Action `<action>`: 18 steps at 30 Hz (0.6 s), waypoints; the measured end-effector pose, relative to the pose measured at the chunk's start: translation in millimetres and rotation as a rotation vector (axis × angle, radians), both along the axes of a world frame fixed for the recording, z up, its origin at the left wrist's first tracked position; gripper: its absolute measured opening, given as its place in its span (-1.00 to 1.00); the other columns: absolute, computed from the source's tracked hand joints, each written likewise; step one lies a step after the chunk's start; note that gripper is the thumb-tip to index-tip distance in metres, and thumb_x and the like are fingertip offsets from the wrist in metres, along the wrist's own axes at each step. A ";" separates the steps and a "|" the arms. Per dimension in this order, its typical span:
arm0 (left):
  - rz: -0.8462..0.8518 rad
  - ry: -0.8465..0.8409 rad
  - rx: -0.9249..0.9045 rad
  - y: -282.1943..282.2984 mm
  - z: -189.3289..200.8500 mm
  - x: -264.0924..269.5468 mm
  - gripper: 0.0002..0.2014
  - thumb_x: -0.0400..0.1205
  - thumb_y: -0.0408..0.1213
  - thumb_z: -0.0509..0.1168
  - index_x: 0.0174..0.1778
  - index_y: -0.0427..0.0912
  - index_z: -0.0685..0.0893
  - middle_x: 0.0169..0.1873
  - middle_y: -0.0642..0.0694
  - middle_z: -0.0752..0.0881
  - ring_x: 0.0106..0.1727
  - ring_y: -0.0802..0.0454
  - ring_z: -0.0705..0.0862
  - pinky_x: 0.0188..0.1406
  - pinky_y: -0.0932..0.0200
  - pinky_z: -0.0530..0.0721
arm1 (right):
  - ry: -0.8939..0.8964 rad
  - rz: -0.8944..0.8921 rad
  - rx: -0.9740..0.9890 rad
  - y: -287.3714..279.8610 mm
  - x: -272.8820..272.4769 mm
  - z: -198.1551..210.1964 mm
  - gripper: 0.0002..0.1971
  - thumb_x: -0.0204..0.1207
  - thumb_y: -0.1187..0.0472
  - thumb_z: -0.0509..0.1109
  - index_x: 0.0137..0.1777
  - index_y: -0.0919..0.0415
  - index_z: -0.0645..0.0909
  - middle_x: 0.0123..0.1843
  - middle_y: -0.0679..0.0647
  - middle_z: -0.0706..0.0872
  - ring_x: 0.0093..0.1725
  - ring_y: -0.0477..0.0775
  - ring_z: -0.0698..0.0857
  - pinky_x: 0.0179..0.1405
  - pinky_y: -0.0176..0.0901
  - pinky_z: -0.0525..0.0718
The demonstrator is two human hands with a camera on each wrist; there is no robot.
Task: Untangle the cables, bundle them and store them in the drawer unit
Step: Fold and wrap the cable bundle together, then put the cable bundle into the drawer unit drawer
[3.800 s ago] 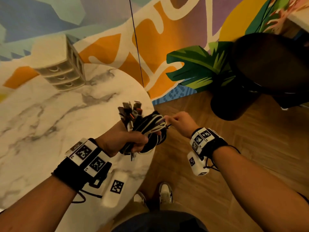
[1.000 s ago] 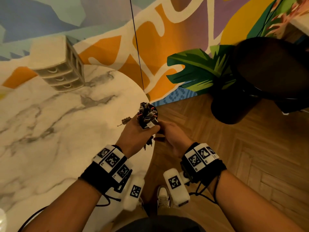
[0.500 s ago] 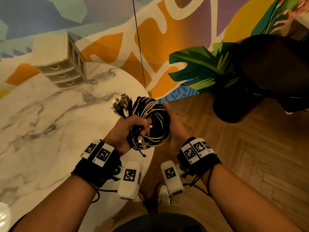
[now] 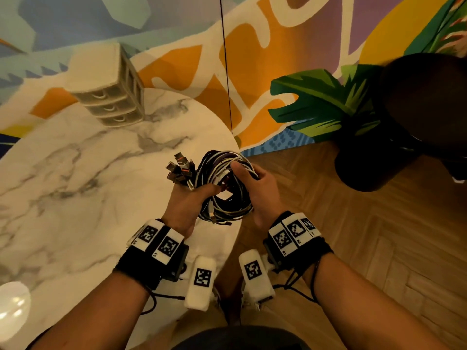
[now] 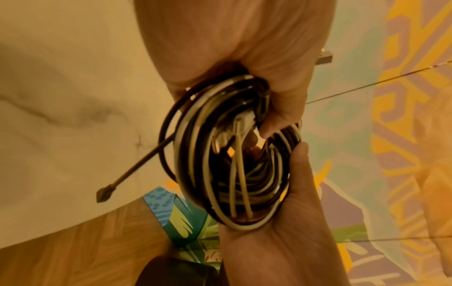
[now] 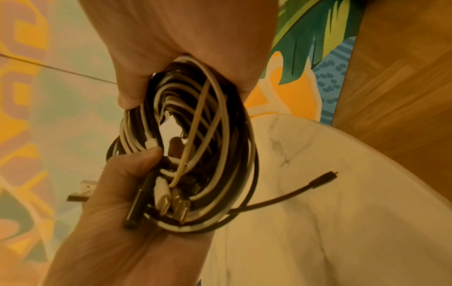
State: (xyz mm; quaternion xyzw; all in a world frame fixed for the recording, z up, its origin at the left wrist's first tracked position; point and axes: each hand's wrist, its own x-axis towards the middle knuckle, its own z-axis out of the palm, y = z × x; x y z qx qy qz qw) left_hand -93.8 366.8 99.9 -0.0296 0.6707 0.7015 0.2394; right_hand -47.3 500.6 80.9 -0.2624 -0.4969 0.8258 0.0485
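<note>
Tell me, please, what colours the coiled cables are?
The cable bundle mixes black and white cables; the right wrist view shows it best.

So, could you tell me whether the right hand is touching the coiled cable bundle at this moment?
Touching. In the head view the right hand has its fingers curled over the coil's rim, gripping the cable bundle.

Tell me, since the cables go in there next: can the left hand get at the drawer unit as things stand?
Probably not yet. The left hand grips the cable coil, as does the right hand. The drawer unit stands across the marble table, drawers closed, with nothing lying between.
</note>
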 end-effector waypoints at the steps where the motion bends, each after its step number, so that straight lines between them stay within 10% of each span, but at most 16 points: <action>1: 0.021 -0.021 -0.006 -3.6 -2.4 -0.7 -0.58 0.35 -0.47 0.43 0.16 -0.32 0.66 -0.01 -0.25 0.79 0.02 -0.18 0.78 0.00 -0.07 0.71 | -0.002 0.010 0.003 -3.0 -3.1 -1.2 -0.73 0.43 0.12 0.51 0.08 0.22 0.71 -0.02 0.17 0.83 0.01 0.17 0.80 0.10 0.05 0.75; 10: 0.113 -0.125 0.029 -53.0 -6.8 -30.4 -0.54 0.35 -0.44 0.44 0.21 -0.36 0.64 0.05 -0.30 0.77 0.05 -0.23 0.76 0.08 -0.13 0.72 | -0.069 0.164 0.033 -48.0 -55.4 -5.8 -0.80 0.44 0.11 0.50 0.00 0.16 0.72 -0.04 0.17 0.83 0.02 0.18 0.79 0.09 0.08 0.75; 18: 0.318 -0.083 -0.042 -130.8 -7.5 -96.8 -0.73 0.47 -0.64 0.32 0.10 -0.54 0.61 -0.24 -0.34 0.75 -0.23 -0.22 0.76 -0.09 -0.16 0.76 | -0.005 0.413 0.079 -117.1 -148.5 -21.0 -0.41 0.44 -0.28 0.29 0.22 0.19 0.67 0.16 0.20 0.77 0.21 0.20 0.72 0.31 0.13 0.62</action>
